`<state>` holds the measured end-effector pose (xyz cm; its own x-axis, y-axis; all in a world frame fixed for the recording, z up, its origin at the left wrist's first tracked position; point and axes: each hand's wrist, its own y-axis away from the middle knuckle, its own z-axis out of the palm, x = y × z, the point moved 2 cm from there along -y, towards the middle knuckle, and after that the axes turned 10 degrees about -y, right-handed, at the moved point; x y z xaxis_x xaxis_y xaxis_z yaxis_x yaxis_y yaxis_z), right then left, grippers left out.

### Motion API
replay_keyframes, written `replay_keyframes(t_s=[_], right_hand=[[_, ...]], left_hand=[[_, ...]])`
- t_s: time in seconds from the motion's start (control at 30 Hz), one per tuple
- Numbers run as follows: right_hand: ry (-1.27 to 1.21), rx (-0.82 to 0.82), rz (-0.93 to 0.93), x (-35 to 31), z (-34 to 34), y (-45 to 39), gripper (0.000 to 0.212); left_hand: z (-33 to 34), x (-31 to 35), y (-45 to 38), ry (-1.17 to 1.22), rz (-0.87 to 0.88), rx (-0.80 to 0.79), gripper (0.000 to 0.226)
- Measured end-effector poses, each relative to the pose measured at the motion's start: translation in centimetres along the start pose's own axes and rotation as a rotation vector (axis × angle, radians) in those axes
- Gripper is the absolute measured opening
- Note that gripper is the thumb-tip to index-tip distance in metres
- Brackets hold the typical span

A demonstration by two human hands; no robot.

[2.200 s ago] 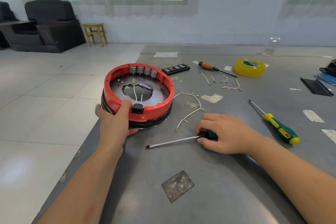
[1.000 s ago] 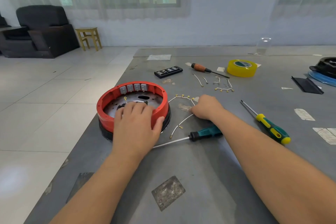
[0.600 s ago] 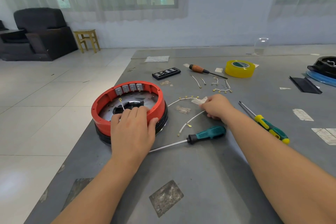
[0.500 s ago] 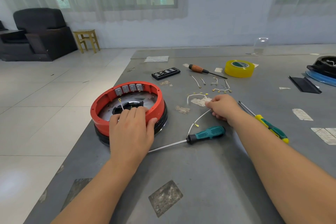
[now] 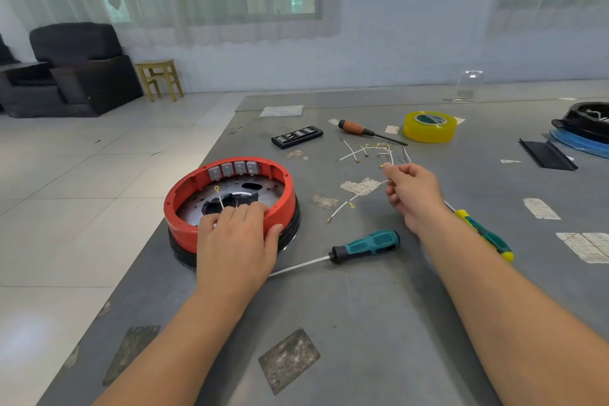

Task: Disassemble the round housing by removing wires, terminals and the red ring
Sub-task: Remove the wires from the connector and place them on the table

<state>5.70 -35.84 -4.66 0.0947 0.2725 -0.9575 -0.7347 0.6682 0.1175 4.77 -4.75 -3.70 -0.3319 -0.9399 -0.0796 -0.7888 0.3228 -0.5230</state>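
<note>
A broad grey table (image 5: 379, 323) with a dull, scuffed top and patches of old tape residue fills most of the room's near side; beyond its left edge the floor is pale glossy tile, with a black armchair (image 5: 75, 66) and a small yellow wooden stool (image 5: 160, 77) against a whitish wall under sheer-curtained windows.

The round housing (image 5: 230, 208) sits near the table's left edge: a black drum capped by the red ring (image 5: 283, 188), smooth moulded plastic, with four grey terminals (image 5: 233, 169) lined up on its far inner wall and a shiny metal plate with a dark opening inside. The left hand (image 5: 238, 241) lies over the near rim, fingers draped inward and thumb hooked on the outside, gripping the ring. A thin white wire with a gold eyelet (image 5: 218, 195) stands up just beyond the fingers.

The right hand (image 5: 412, 194) is raised off the table to the right, fingers curled and pinching a white wire harness (image 5: 354, 198) whose gold-tipped ends trail to the surface. More loose wires (image 5: 369, 151) lie behind it; how many I can't quite make out.

A teal-handled screwdriver (image 5: 349, 250) lies between the arms, a green-and-yellow one (image 5: 487, 236) partly under the right wrist. Farther back: a black bit case (image 5: 297, 136), an orange-handled screwdriver (image 5: 365, 131), a yellow tape roll (image 5: 429, 126).
</note>
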Motion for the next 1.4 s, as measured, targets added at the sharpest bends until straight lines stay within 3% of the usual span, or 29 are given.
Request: replay_keyframes(t_s=[0.13, 0.2, 0.23, 0.3, 0.37, 0.43, 0.5, 0.6, 0.7, 0.87, 1.0, 1.1, 1.2, 1.4], right_hand=[[-0.279, -0.062, 0.050, -1.3, 0.9, 1.0, 0.013], [-0.411, -0.090, 0.061, -1.8, 1.6, 1.7, 0.013], [-0.465, -0.105, 0.063, -2.1, 2.0, 2.1, 0.013], [-0.570, -0.152, 0.073, -2.1, 3.0, 3.0, 0.015], [-0.635, -0.225, 0.101, -1.6, 3.9, 4.0, 0.017], [-0.618, -0.307, 0.125, -1.0, 4.7, 5.0, 0.017], [-0.581, -0.365, 0.135, -0.7, 5.3, 5.7, 0.017], [-0.447, -0.405, 0.124, -0.6, 5.7, 6.2, 0.015], [-0.359, -0.463, 0.162, -0.4, 6.3, 6.7, 0.015], [-0.361, -0.571, 0.239, 0.0, 6.9, 7.6, 0.023], [-0.382, -0.626, 0.256, -0.5, 6.6, 7.4, 0.018], [-0.436, -0.534, 0.238, -1.1, 5.7, 6.4, 0.027], [-0.460, -0.463, 0.220, -1.5, 4.5, 5.1, 0.022], [-0.263, -0.453, 0.163, -1.9, 2.9, 4.0, 0.022]], left_hand=[[-1.3, 0.8, 0.0, 0.081, 0.008, 0.143, 0.030], [-2.3, 2.1, -0.3, 0.210, 0.138, 0.256, 0.023], [-2.7, 3.0, -0.4, 0.299, 0.226, 0.253, 0.018], [-3.2, 4.8, -0.8, 0.526, 0.300, 0.095, 0.016], [-2.9, 6.4, -1.6, 0.802, 0.177, -0.120, 0.015], [-2.4, 7.8, -2.9, 1.153, -0.063, -0.332, 0.012], [-1.8, 8.8, -4.0, 1.431, -0.327, -0.423, 0.018], [-0.8, 9.4, -4.7, 1.594, -0.566, -0.325, 0.020], [-0.4, 9.1, -4.6, 1.630, -0.604, -0.258, 0.015], [-0.5, 8.7, -4.9, 1.874, -0.670, -0.289, 0.009], [-0.6, 7.8, -5.4, 1.830, -0.677, -0.248, 0.004], [-0.6, 6.3, -6.0, 1.559, -0.644, -0.198, 0.008], [-0.8, 4.9, -6.2, 1.286, -0.565, -0.183, 0.013], [-2.4, 3.1, -6.7, 0.816, -0.358, -0.140, 0.019]])
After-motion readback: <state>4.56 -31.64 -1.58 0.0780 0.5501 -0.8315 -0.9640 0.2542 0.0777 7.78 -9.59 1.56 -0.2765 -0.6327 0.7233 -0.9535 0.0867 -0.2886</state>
